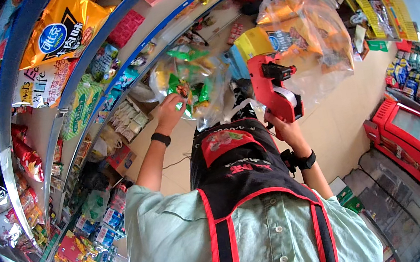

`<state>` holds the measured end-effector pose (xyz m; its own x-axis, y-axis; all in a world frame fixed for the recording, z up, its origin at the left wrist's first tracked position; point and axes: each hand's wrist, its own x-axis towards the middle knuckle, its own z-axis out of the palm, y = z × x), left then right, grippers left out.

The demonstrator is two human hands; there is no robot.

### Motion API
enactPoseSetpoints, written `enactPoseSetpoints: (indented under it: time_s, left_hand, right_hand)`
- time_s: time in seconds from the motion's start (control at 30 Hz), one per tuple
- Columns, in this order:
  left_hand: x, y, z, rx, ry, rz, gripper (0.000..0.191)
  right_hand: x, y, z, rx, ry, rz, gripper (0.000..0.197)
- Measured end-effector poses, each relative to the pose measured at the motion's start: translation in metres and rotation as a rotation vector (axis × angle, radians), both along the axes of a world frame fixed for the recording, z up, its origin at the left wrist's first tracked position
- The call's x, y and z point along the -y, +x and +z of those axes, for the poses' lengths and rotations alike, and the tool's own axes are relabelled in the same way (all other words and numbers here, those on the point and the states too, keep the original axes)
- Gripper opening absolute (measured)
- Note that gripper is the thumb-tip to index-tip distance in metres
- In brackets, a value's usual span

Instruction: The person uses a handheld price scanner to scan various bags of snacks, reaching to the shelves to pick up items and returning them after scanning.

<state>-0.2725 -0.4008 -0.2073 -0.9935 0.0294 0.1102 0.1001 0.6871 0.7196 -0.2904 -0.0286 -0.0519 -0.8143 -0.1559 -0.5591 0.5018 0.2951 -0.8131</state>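
Observation:
In my right hand (285, 127) is a red price label gun (274, 86), its roll of white labels visible in the open side. My left hand (171, 110) has its fingers closed at the edge of a small green snack packet (179, 87), over a clear plastic bag (212, 91) of green and yellow packets. To the right of that bag, behind the label gun, lies a large clear bag (324, 32) of orange snack bags. A yellow box (254, 42) is between the two bags.
Curved-looking store shelves with blue edges (100, 99) hold snack bags on the left. An open carton of small packets (129, 119) stands on the floor below them. At the right are a red display fridge (410, 140), a dark glass-topped case (394, 202) and shelves of bottled drinks (418, 83).

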Motion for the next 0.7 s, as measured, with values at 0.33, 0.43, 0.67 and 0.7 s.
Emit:
enactPoseSetpoints:
  time_s: [0.33, 0.43, 0.67, 0.7]
  left_hand:
    - [-0.006, 0.039, -0.196, 0.646, -0.025, 0.333, 0.047]
    - [-0.039, 0.042, -0.198, 0.811, 0.011, 0.332, 0.058]
    - [-0.098, 0.005, -0.154, 0.567, 0.006, 0.26, 0.082]
    - [-0.099, -0.007, -0.153, 0.591, 0.034, 0.232, 0.073]
  right_hand:
    - [-0.025, 0.025, -0.003, 0.069, -0.083, -0.1, 0.016]
    - [-0.037, 0.033, -0.013, 0.146, -0.042, -0.118, 0.016]
    - [-0.03, 0.04, -0.027, 0.181, -0.082, -0.171, 0.016]
    - [-0.03, 0.043, -0.028, 0.19, -0.079, -0.177, 0.016]
